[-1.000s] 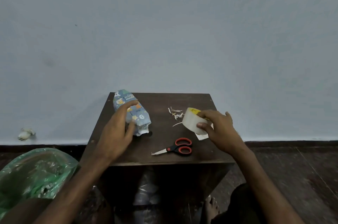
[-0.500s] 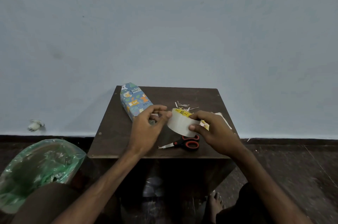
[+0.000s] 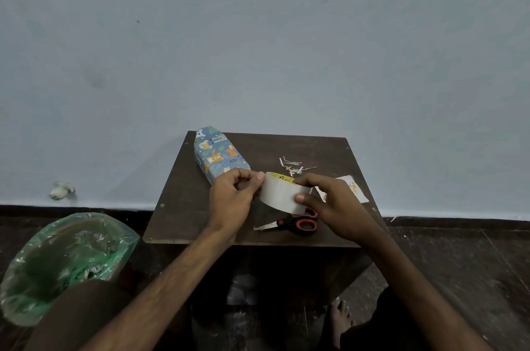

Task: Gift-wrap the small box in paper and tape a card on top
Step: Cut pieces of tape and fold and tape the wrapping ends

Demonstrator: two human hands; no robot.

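The table [image 3: 329,149] is standing against the wall [image 3: 258,49], its back right corner bare, and the wrapped box [image 3: 219,160] is lying slantwise at its back left corner — cartoon animals and a printed label [image 3: 218,138] too small to read. Over the front middle the right hand [image 3: 335,207] is gripping the tape [image 3: 282,197], thumb on its outer face, while the left hand's [image 3: 229,201] curled fingers [image 3: 252,175] are pinching the roll's left edge; the scissors [image 3: 298,223] are lying beneath, the card [image 3: 354,188] by the right edge.
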